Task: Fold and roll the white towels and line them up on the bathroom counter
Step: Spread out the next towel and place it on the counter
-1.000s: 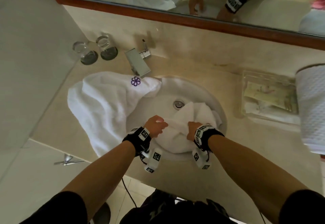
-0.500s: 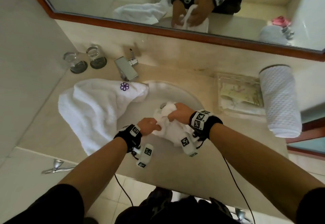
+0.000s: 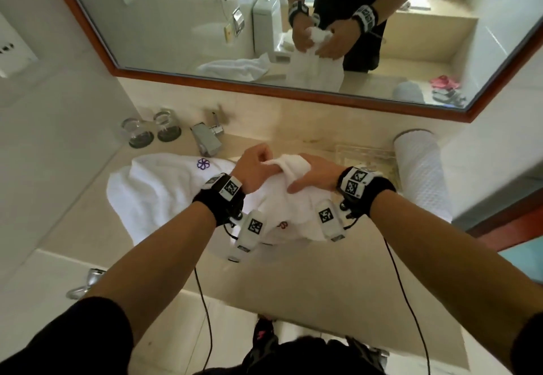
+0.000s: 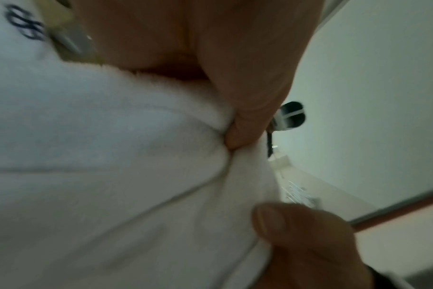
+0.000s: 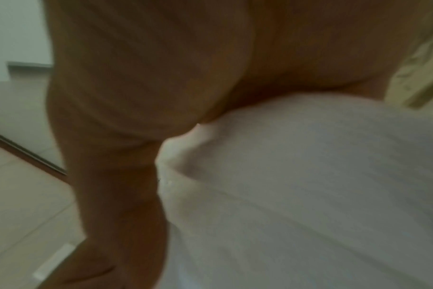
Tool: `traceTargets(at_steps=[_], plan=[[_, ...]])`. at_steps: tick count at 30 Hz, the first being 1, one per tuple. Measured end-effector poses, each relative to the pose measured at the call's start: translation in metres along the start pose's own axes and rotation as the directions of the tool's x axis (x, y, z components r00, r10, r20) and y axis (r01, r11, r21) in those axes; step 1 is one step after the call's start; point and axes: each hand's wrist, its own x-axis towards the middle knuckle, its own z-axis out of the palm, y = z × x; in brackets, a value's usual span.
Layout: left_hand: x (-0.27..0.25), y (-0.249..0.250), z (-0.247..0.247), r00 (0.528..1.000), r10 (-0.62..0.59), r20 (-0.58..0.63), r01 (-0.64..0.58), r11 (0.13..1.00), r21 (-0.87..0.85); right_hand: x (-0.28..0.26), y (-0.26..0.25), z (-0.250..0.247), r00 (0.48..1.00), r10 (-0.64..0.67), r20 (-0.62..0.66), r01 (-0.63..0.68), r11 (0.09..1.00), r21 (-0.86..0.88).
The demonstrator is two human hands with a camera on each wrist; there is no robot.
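Both hands hold a small white towel [image 3: 289, 208] up above the sink. My left hand [image 3: 255, 168] pinches its top edge, and my right hand [image 3: 312, 175] grips the bunched cloth beside it. The towel [image 4: 116, 176] hangs below the fingers and shows a small red mark near its lower part. The left wrist view shows my thumb and finger pinching a fold. In the right wrist view the towel [image 5: 309, 195] fills the frame under my palm. A second white towel [image 3: 164, 189] with a purple flower logo lies crumpled on the counter at the left.
A rolled white textured towel [image 3: 420, 177] stands at the counter's right end beside a clear tray [image 3: 355, 152]. The chrome faucet [image 3: 205, 138] and two upturned glasses [image 3: 151, 132] sit at the back left. The mirror [image 3: 264, 21] hangs above.
Both hands have lifted the small towel out of the sink basin and raised it toward the mirror. The head view has tilted up.
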Motion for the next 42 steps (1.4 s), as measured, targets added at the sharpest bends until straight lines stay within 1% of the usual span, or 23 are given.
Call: traceTargets(at_steps=[3, 6, 8, 9, 11, 12, 14, 17, 19, 21, 23, 25, 27, 28, 30, 31, 34, 35, 36, 37, 39, 40, 42], plan=[[-0.005, 0.028, 0.014, 0.991, 0.120, 0.054, -0.121, 0.993, 0.011, -0.014, -0.010, -0.015, 0.996, -0.055, -0.068, 0.054, 0.998, -0.019], [-0.007, 0.041, 0.021, 0.992, 0.089, 0.087, -0.083, 0.994, -0.072, -0.029, -0.012, -0.026, 0.995, -0.066, -0.069, 0.057, 0.991, -0.125], [-0.007, 0.047, 0.020, 0.986, 0.001, 0.167, 0.029, 0.984, -0.178, -0.041, -0.008, -0.034, 0.990, -0.084, -0.115, 0.086, 0.996, 0.009], [-0.007, 0.049, 0.018, 0.976, -0.089, 0.199, 0.134, 0.965, -0.227, -0.049, -0.006, -0.039, 0.983, -0.094, -0.161, 0.113, 0.987, 0.114], [-0.008, 0.047, 0.016, 0.919, -0.319, 0.230, 0.377, 0.881, -0.285, -0.066, -0.007, -0.050, 0.965, -0.095, -0.246, 0.180, 0.920, 0.349], [-0.009, 0.044, 0.015, 0.888, -0.392, 0.240, 0.450, 0.849, -0.276, -0.073, -0.009, -0.055, 0.961, -0.093, -0.261, 0.208, 0.863, 0.460], [-0.010, 0.039, 0.020, 0.856, -0.435, 0.279, 0.503, 0.825, -0.257, -0.087, -0.016, -0.062, 0.961, -0.087, -0.263, 0.239, 0.742, 0.626], [-0.018, 0.047, 0.033, 0.828, -0.346, 0.441, 0.521, 0.765, -0.379, -0.099, -0.024, -0.072, 0.929, -0.021, -0.369, 0.300, 0.628, 0.718], [-0.023, 0.061, 0.041, 0.808, -0.314, 0.498, 0.537, 0.740, -0.405, -0.100, -0.023, -0.076, 0.910, 0.041, -0.412, 0.287, 0.655, 0.699], [-0.020, 0.069, 0.047, 0.849, -0.247, 0.468, 0.441, 0.818, -0.369, -0.099, -0.016, -0.079, 0.892, 0.103, -0.441, 0.204, 0.778, 0.595], [-0.017, 0.085, 0.049, 0.888, -0.156, 0.433, 0.327, 0.876, -0.356, -0.103, -0.006, -0.087, 0.864, 0.134, -0.484, 0.053, 0.934, 0.354], [-0.015, 0.102, 0.052, 0.918, -0.086, 0.386, 0.234, 0.905, -0.355, -0.112, 0.002, -0.092, 0.886, 0.174, -0.430, -0.143, 0.984, 0.105], [-0.015, 0.119, 0.057, 0.919, -0.020, 0.393, 0.140, 0.950, -0.279, -0.116, 0.009, -0.089, 0.935, 0.257, -0.243, -0.269, 0.963, -0.017], [-0.017, 0.127, 0.061, 0.911, 0.003, 0.413, 0.097, 0.971, -0.221, -0.117, 0.009, -0.086, 0.945, 0.293, -0.147, -0.298, 0.955, -0.009], [-0.019, 0.137, 0.067, 0.900, 0.029, 0.434, 0.009, 0.996, -0.086, -0.117, 0.008, -0.079, 0.959, 0.276, -0.065, -0.275, 0.961, 0.021], [-0.019, 0.139, 0.067, 0.903, 0.056, 0.426, -0.047, 0.998, -0.032, -0.115, 0.009, -0.078, 0.969, 0.238, -0.061, -0.237, 0.971, 0.029], [-0.019, 0.137, 0.058, 0.913, 0.077, 0.401, -0.058, 0.997, -0.060, -0.113, 0.007, -0.079, 0.979, 0.176, -0.103, -0.151, 0.964, 0.218], [-0.018, 0.134, 0.053, 0.917, 0.065, 0.393, -0.098, 0.993, 0.065, -0.118, 0.001, -0.080, 0.976, 0.173, -0.130, -0.133, 0.955, 0.266], [-0.018, 0.128, 0.048, 0.911, 0.007, 0.412, -0.126, 0.957, 0.262, -0.118, 0.000, -0.082, 0.972, 0.176, -0.157, -0.122, 0.945, 0.303], [-0.017, 0.119, 0.045, 0.898, -0.066, 0.434, -0.157, 0.875, 0.458, -0.121, -0.004, -0.084, 0.967, 0.175, -0.184, -0.105, 0.936, 0.337], [-0.015, 0.095, 0.040, 0.890, -0.195, 0.412, -0.170, 0.696, 0.697, -0.123, -0.009, -0.088, 0.949, 0.176, -0.260, -0.051, 0.902, 0.428], [-0.013, 0.084, 0.037, 0.905, -0.220, 0.365, -0.133, 0.667, 0.733, -0.123, -0.011, -0.092, 0.936, 0.182, -0.302, -0.019, 0.882, 0.471], [-0.008, 0.071, 0.033, 0.945, -0.213, 0.250, -0.034, 0.693, 0.720, -0.125, -0.013, -0.096, 0.908, 0.207, -0.365, -0.009, 0.879, 0.478]])
